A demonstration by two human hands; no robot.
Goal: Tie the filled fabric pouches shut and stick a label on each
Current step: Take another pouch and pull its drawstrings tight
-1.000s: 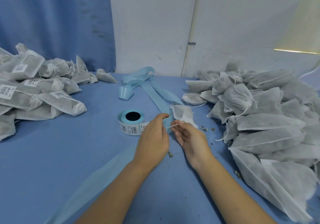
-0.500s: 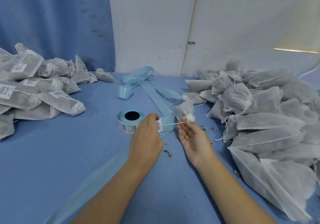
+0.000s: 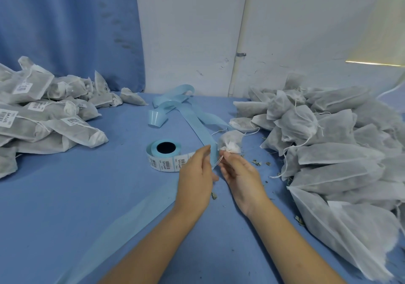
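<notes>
A small white fabric pouch [image 3: 232, 139] lies on the blue table [image 3: 65, 196], its gathered neck toward me. My right hand [image 3: 240, 174] pinches that neck with its fingertips. A thin white drawstring [image 3: 218, 162] slants from the neck down to my left hand [image 3: 196, 176], which pinches its end close beside the right hand. A roll of barcode labels [image 3: 164, 154] on a blue core stands just left of my left hand, touching neither hand.
A heap of tied, labelled pouches [image 3: 43, 119] fills the left side. A bigger heap of unlabelled pouches [image 3: 328, 143] covers the right side down to the near edge. Used blue backing strip [image 3: 190, 117] trails from the back wall to the front. Dry herb crumbs [image 3: 256, 163] lie scattered.
My left hand, which had pulled the drawstring taut to the left over the label roll, has come back beside the right hand. The string is now short and slanted.
</notes>
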